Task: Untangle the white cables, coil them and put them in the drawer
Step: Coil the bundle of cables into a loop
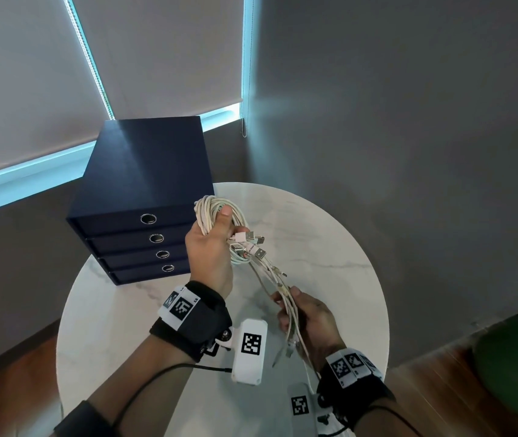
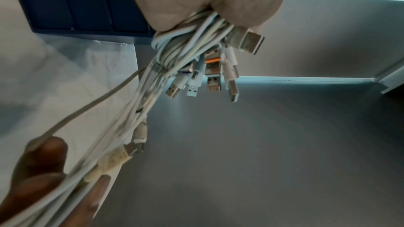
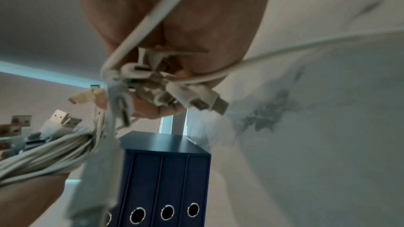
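My left hand grips a coiled bundle of white cables above the round marble table, thumb pressed over the loops. Several USB plugs stick out to the right of that hand; the left wrist view shows the same plugs hanging below the fist. The loose ends of the cables run down to my right hand, whose fingers curl around them. In the right wrist view small connectors bunch under the right palm. The dark blue drawer unit stands at the table's back left, all drawers shut.
The drawer unit has several ring pulls on its front. Grey walls and a window blind stand behind the table. A green object lies at the right edge. The wooden floor shows below the table edge.
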Demonstrator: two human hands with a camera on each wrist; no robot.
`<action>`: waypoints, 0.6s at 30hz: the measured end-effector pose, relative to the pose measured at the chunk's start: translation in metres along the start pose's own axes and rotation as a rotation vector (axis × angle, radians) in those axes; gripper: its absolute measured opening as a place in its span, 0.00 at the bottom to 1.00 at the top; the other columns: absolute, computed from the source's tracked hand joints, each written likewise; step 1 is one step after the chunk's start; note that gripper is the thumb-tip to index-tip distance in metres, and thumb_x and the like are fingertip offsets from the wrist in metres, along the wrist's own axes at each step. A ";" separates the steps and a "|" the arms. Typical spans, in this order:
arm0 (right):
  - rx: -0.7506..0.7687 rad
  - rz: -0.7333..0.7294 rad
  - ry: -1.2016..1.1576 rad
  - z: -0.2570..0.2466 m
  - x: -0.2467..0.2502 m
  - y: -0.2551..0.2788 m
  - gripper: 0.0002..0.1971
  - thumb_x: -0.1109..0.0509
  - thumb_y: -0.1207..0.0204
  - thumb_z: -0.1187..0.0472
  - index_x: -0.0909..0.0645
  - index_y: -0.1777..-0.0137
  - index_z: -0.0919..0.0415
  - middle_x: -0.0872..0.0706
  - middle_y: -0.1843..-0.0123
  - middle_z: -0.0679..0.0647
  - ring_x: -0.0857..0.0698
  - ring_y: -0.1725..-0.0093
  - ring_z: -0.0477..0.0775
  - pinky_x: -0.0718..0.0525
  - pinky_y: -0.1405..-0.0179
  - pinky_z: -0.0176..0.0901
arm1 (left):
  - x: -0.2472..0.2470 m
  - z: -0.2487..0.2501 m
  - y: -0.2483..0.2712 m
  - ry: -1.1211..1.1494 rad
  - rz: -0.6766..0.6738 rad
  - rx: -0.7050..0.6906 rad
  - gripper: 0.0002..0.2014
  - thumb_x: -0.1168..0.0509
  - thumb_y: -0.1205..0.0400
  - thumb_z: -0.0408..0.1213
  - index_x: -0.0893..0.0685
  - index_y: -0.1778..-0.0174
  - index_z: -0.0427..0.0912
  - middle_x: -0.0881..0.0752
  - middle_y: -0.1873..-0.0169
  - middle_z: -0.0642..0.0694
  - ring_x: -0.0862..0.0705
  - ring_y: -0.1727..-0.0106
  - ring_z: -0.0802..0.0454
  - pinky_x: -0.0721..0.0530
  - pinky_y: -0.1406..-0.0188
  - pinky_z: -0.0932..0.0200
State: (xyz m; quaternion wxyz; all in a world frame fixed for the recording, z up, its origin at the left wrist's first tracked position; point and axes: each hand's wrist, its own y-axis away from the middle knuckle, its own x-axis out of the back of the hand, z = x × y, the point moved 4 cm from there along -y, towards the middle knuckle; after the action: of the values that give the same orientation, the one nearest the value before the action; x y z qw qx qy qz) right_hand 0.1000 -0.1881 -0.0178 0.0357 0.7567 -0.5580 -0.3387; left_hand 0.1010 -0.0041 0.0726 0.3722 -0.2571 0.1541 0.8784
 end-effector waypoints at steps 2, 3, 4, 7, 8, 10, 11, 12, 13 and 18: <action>0.006 -0.008 0.017 -0.001 0.002 -0.001 0.17 0.27 0.27 0.55 0.15 0.54 0.72 0.19 0.70 0.61 0.25 0.77 0.53 0.30 0.81 0.38 | 0.000 -0.001 -0.001 0.026 0.010 0.020 0.08 0.32 0.15 0.34 0.19 0.59 0.38 0.22 0.75 0.46 0.17 0.74 0.48 0.15 0.68 0.51; 0.014 -0.014 0.004 -0.002 0.002 -0.002 0.15 0.25 0.29 0.55 0.15 0.56 0.70 0.18 0.69 0.61 0.23 0.76 0.54 0.28 0.79 0.40 | -0.001 -0.002 -0.001 0.043 0.014 0.035 0.08 0.32 0.15 0.34 0.19 0.60 0.39 0.23 0.75 0.47 0.17 0.74 0.49 0.14 0.68 0.51; 0.027 -0.020 -0.020 -0.004 0.001 -0.002 0.13 0.25 0.30 0.56 0.14 0.58 0.68 0.17 0.68 0.62 0.21 0.74 0.56 0.24 0.77 0.41 | -0.001 -0.003 -0.001 0.061 0.015 0.050 0.09 0.32 0.15 0.34 0.20 0.61 0.39 0.24 0.77 0.48 0.18 0.75 0.50 0.14 0.67 0.52; 0.062 -0.032 -0.005 -0.011 0.002 -0.004 0.12 0.24 0.31 0.57 0.15 0.58 0.68 0.14 0.65 0.66 0.17 0.72 0.59 0.17 0.75 0.43 | -0.001 -0.004 -0.003 0.091 0.017 0.083 0.11 0.32 0.15 0.35 0.22 0.64 0.40 0.25 0.78 0.49 0.19 0.74 0.50 0.14 0.65 0.51; 0.063 -0.041 0.027 -0.013 0.002 -0.004 0.15 0.23 0.33 0.55 0.14 0.57 0.68 0.14 0.64 0.66 0.17 0.72 0.60 0.19 0.77 0.43 | 0.001 -0.005 -0.004 0.090 0.021 0.097 0.13 0.32 0.15 0.36 0.23 0.66 0.40 0.26 0.76 0.48 0.19 0.72 0.49 0.14 0.65 0.51; 0.051 -0.045 0.028 -0.015 0.004 -0.006 0.18 0.23 0.35 0.50 0.13 0.56 0.66 0.14 0.62 0.65 0.17 0.72 0.59 0.20 0.79 0.41 | 0.004 -0.005 -0.008 0.081 0.025 0.127 0.15 0.31 0.16 0.38 0.24 0.68 0.42 0.28 0.74 0.45 0.19 0.69 0.45 0.16 0.68 0.51; 0.026 -0.047 -0.055 -0.016 0.007 -0.007 0.17 0.26 0.32 0.51 0.13 0.54 0.67 0.14 0.62 0.64 0.16 0.70 0.58 0.17 0.77 0.41 | 0.006 -0.004 -0.011 0.076 0.024 0.139 0.15 0.31 0.16 0.39 0.25 0.68 0.43 0.29 0.73 0.45 0.19 0.67 0.44 0.17 0.70 0.52; -0.010 -0.035 -0.159 -0.016 0.010 -0.009 0.17 0.29 0.28 0.52 0.13 0.53 0.68 0.13 0.62 0.63 0.14 0.68 0.58 0.16 0.73 0.41 | 0.007 -0.002 -0.013 0.080 0.021 0.150 0.15 0.31 0.16 0.39 0.25 0.68 0.43 0.29 0.73 0.45 0.19 0.67 0.44 0.17 0.71 0.52; -0.021 -0.025 -0.239 -0.018 0.013 -0.010 0.16 0.32 0.26 0.54 0.13 0.53 0.69 0.14 0.61 0.62 0.14 0.67 0.57 0.16 0.71 0.41 | 0.007 0.000 -0.014 0.095 0.020 0.157 0.14 0.31 0.16 0.38 0.24 0.67 0.43 0.28 0.75 0.46 0.19 0.68 0.45 0.16 0.68 0.51; 0.082 0.001 -0.190 -0.025 0.023 -0.015 0.11 0.32 0.32 0.59 0.11 0.68 0.64 0.14 0.64 0.62 0.18 0.71 0.57 0.17 0.68 0.44 | 0.008 0.009 -0.017 0.142 -0.004 0.147 0.12 0.33 0.15 0.35 0.24 0.65 0.42 0.28 0.79 0.50 0.20 0.73 0.50 0.16 0.54 0.44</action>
State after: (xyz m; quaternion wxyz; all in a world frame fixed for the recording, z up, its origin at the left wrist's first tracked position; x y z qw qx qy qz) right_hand 0.1295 -0.2108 -0.0164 -0.0482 0.7217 -0.5727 -0.3858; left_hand 0.1054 0.0160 0.0743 0.3798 -0.2911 0.2435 0.8436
